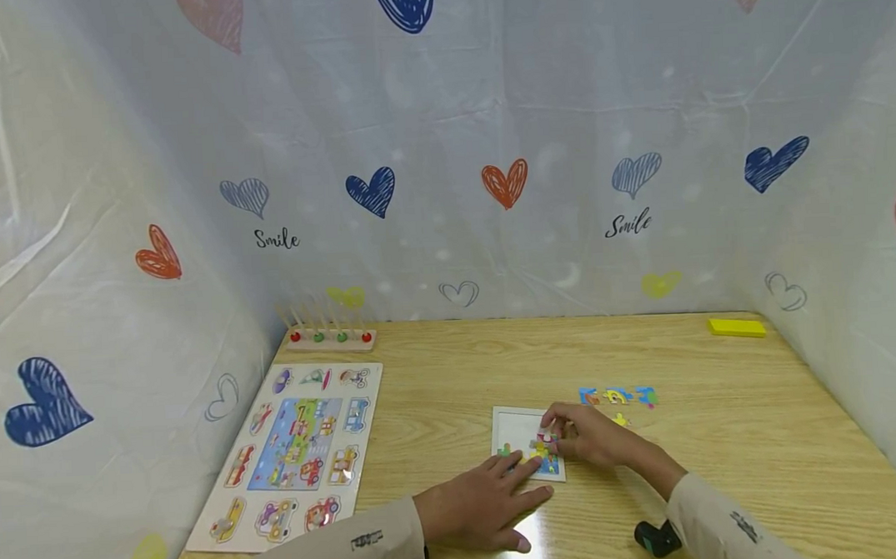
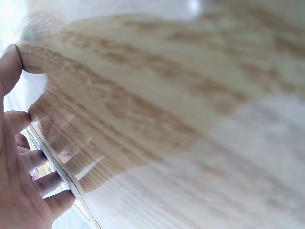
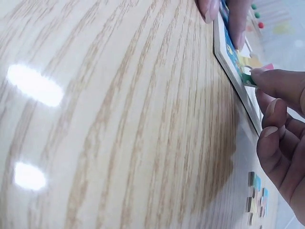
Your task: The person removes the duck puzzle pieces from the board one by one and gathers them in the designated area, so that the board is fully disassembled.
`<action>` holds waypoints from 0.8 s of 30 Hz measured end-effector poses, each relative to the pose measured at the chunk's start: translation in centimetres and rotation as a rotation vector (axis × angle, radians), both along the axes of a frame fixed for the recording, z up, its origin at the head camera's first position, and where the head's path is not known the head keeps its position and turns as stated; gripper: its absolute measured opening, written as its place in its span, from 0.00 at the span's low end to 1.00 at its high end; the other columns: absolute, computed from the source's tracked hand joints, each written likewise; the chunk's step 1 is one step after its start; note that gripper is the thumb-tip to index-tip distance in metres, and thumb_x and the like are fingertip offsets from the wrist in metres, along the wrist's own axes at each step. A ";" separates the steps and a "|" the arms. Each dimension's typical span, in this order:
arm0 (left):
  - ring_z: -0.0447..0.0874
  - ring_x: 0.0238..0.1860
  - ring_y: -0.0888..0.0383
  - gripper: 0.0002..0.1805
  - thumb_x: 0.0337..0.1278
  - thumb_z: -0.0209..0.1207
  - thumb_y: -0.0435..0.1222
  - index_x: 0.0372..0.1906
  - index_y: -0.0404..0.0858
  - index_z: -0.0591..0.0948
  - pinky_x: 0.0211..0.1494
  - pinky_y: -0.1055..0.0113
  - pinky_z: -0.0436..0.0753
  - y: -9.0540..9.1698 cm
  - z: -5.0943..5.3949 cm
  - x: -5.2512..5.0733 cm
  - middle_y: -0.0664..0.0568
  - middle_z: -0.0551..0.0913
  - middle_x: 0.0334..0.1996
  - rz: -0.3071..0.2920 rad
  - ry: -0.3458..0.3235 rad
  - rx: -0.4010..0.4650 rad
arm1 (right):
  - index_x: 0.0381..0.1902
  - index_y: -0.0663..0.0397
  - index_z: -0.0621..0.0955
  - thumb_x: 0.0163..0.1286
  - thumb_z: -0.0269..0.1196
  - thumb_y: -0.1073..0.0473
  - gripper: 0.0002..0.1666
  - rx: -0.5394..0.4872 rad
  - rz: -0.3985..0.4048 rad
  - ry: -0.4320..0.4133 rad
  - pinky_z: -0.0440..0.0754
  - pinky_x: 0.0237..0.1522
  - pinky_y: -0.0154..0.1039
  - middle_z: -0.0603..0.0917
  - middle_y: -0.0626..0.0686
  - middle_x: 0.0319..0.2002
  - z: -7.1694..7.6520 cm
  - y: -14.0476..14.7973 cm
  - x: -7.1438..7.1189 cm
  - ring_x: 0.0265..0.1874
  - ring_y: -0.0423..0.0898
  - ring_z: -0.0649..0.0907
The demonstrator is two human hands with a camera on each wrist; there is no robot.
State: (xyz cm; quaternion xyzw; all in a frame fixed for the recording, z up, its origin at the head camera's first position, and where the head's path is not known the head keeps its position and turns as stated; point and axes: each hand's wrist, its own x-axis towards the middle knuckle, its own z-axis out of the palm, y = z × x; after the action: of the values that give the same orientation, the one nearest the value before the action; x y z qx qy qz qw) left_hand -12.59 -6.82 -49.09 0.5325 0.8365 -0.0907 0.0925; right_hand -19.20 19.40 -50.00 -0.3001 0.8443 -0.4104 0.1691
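Note:
A small white puzzle tray (image 1: pixel 508 420) lies on the wooden table, with colourful jigsaw pieces fitted along its near side. My left hand (image 1: pixel 488 501) rests palm down at the tray's near edge, its fingers extended and their tips on the pieces. From the right, my right hand (image 1: pixel 586 434) reaches over the tray. Between thumb and finger it pinches a puzzle piece (image 3: pixel 248 80), whose green edge shows in the right wrist view; the fingers hide the rest. Several loose puzzle pieces (image 1: pixel 618 395) lie on the table beyond the right hand.
On the left lies a large knobbed vehicle puzzle board (image 1: pixel 297 444). Behind it stands a wooden peg rack (image 1: pixel 330 341) with red and green beads. A yellow block (image 1: pixel 737 327) sits at the back right. White heart-printed sheets wall the table's back and sides.

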 end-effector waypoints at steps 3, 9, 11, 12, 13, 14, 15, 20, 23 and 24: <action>0.52 0.80 0.45 0.41 0.71 0.29 0.67 0.81 0.55 0.51 0.77 0.56 0.64 0.0 0.0 0.1 0.46 0.47 0.82 0.003 0.003 -0.006 | 0.47 0.53 0.81 0.72 0.65 0.59 0.09 0.013 0.010 -0.004 0.78 0.34 0.33 0.81 0.50 0.38 0.2 0.0 0.0 0.32 0.38 0.77; 0.53 0.79 0.45 0.40 0.72 0.31 0.67 0.81 0.54 0.53 0.76 0.56 0.65 0.0 0.1 0.2 0.46 0.48 0.81 0.003 0.005 0.001 | 0.43 0.51 0.83 0.73 0.63 0.60 0.04 0.002 0.025 -0.003 0.80 0.34 0.33 0.83 0.51 0.41 0.8 0.3 -0.1 0.30 0.38 0.80; 0.53 0.79 0.45 0.39 0.72 0.32 0.66 0.81 0.54 0.53 0.76 0.56 0.65 0.0 0.2 0.3 0.46 0.49 0.81 0.002 0.004 0.008 | 0.43 0.52 0.83 0.73 0.62 0.62 0.04 -0.006 0.028 0.010 0.80 0.33 0.33 0.84 0.52 0.41 1.0 0.5 0.0 0.29 0.37 0.80; 0.53 0.79 0.45 0.39 0.72 0.32 0.66 0.81 0.54 0.53 0.76 0.56 0.65 0.0 0.2 0.3 0.46 0.49 0.81 0.002 0.001 0.011 | 0.43 0.53 0.82 0.73 0.62 0.62 0.03 -0.005 0.027 0.015 0.80 0.32 0.33 0.84 0.53 0.42 1.1 0.6 0.0 0.27 0.37 0.80; 0.54 0.79 0.45 0.39 0.72 0.32 0.66 0.81 0.54 0.53 0.76 0.56 0.65 -0.1 0.2 0.3 0.46 0.49 0.81 0.001 0.000 0.012 | 0.42 0.53 0.82 0.73 0.62 0.62 0.03 -0.003 0.023 0.020 0.80 0.31 0.33 0.84 0.53 0.42 1.2 0.7 0.0 0.26 0.37 0.80; 0.53 0.79 0.45 0.39 0.72 0.33 0.66 0.81 0.54 0.53 0.76 0.56 0.65 -0.1 0.2 0.3 0.46 0.49 0.81 0.001 -0.004 0.013 | 0.42 0.52 0.82 0.74 0.62 0.62 0.03 0.004 0.013 0.021 0.80 0.30 0.32 0.84 0.53 0.42 1.4 0.8 0.0 0.25 0.36 0.79; 0.53 0.79 0.45 0.39 0.72 0.33 0.66 0.81 0.54 0.53 0.76 0.56 0.65 -0.1 0.2 0.3 0.46 0.49 0.81 0.000 -0.006 0.013 | 0.42 0.52 0.82 0.74 0.61 0.61 0.03 0.008 0.003 0.015 0.80 0.29 0.32 0.84 0.53 0.42 1.5 0.9 0.0 0.24 0.36 0.79; 0.53 0.79 0.44 0.40 0.72 0.32 0.66 0.81 0.53 0.52 0.76 0.55 0.65 0.0 0.3 0.2 0.45 0.47 0.82 0.000 -0.018 0.002 | 0.42 0.55 0.81 0.75 0.61 0.59 0.05 -0.021 -0.047 -0.058 0.78 0.24 0.33 0.82 0.55 0.43 1.7 1.8 0.0 0.20 0.37 0.77; 0.52 0.79 0.44 0.40 0.71 0.31 0.67 0.81 0.54 0.51 0.76 0.55 0.66 0.1 0.4 0.2 0.46 0.46 0.82 0.002 -0.019 -0.007 | 0.44 0.59 0.80 0.75 0.61 0.61 0.06 -0.047 -0.063 -0.081 0.77 0.22 0.34 0.81 0.59 0.43 1.8 2.6 -0.1 0.20 0.38 0.76; 0.53 0.79 0.44 0.40 0.72 0.31 0.67 0.81 0.54 0.51 0.76 0.55 0.66 0.1 0.4 0.2 0.46 0.47 0.82 0.001 -0.017 -0.004 | 0.45 0.60 0.80 0.75 0.61 0.61 0.07 -0.052 -0.066 -0.082 0.76 0.22 0.34 0.81 0.60 0.43 1.8 2.9 -0.2 0.20 0.39 0.77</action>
State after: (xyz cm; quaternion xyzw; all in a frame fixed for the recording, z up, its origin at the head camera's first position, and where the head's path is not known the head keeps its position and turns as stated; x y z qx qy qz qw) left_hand -12.36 -6.77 -48.74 0.5328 0.8356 -0.0881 0.1006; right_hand -19.37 22.32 -48.25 -0.2595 0.8352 -0.4494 0.1821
